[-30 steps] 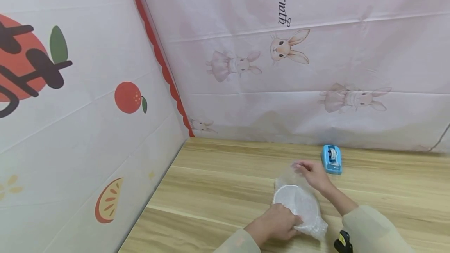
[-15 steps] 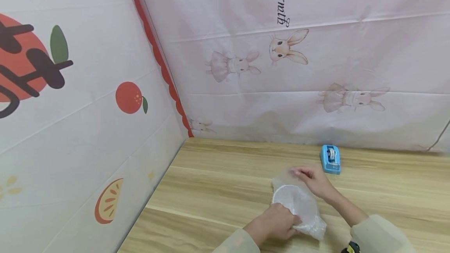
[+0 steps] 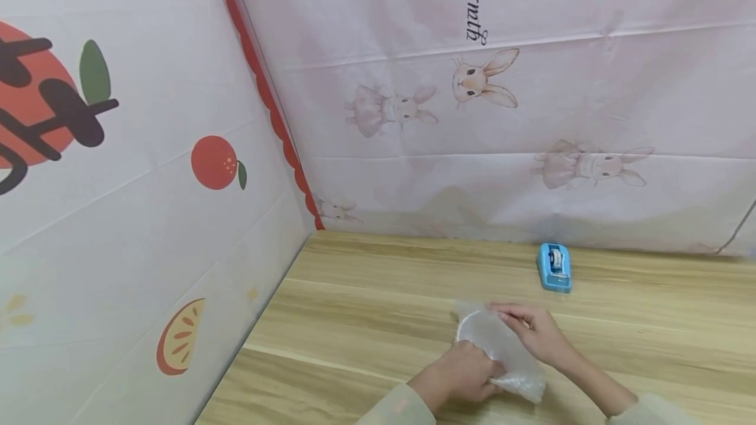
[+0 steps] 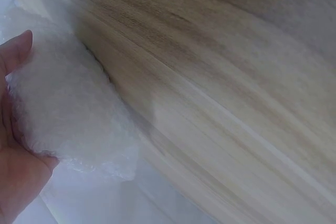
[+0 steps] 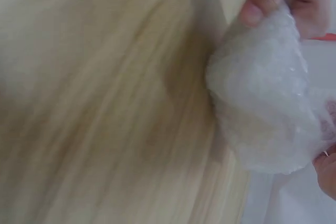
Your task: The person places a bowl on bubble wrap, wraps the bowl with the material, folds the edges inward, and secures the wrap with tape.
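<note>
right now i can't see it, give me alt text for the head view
A person's left hand grips a translucent bubble-wrap bundle over a wood-grain table while the right hand pinches its far edge. A blue tape dispenser stands beyond, before a rabbit-printed backdrop, with a fruit-printed wall at left.

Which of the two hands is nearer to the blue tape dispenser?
The right hand, holding the far edge of the bubble wrap; the left hand grips its near side, farther from the tape dispenser.

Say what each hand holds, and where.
A rounded, translucent whitish bubble-wrap bundle: the left hand grips its near-left side; the right hand pinches its far edge.
</note>
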Demonstrator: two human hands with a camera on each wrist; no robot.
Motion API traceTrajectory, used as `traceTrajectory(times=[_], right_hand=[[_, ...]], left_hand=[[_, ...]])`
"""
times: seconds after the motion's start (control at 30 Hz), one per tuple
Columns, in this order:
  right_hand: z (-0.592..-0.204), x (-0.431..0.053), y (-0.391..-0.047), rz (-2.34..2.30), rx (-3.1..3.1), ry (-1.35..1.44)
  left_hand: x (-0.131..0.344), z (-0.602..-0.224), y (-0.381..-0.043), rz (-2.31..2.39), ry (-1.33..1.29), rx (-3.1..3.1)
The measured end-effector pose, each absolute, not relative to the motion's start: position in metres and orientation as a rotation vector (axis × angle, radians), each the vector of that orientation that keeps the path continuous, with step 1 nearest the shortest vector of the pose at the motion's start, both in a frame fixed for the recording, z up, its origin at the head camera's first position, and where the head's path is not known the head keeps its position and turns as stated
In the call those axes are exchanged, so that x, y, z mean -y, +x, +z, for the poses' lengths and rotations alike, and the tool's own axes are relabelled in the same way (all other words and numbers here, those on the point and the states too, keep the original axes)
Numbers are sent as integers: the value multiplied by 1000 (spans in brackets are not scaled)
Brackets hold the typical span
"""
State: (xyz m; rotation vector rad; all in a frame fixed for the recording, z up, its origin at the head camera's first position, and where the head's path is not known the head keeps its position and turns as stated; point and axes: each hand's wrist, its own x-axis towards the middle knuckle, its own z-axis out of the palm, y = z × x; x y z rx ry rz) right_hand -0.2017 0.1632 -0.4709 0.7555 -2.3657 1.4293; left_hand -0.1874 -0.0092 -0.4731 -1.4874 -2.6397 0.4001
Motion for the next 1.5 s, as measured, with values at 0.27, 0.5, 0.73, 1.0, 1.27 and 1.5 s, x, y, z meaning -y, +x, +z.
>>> traceTrajectory(times=[0.27, 0.5, 0.73, 1.0, 1.27, 1.5], right_hand=[[-486, -162, -194, 1193, 2258, 972], [-500, -162, -194, 801, 2188, 1116], [-496, -159, -191, 532, 2324, 1120], [-481, -154, -190, 359, 2614, 1109], [-484, -164, -193, 360, 2498, 1263], [-491, -169, -195, 307, 2444, 1333]], left_hand=[[10, -478, -190, 448, -1503, 2606], [10, -479, -189, 426, -1505, 2603], [11, -476, -188, 425, -1504, 2564], [12, -477, -187, 422, -1492, 2512], [14, -482, -188, 342, -1515, 2455], [17, -484, -192, 196, -1571, 2424]])
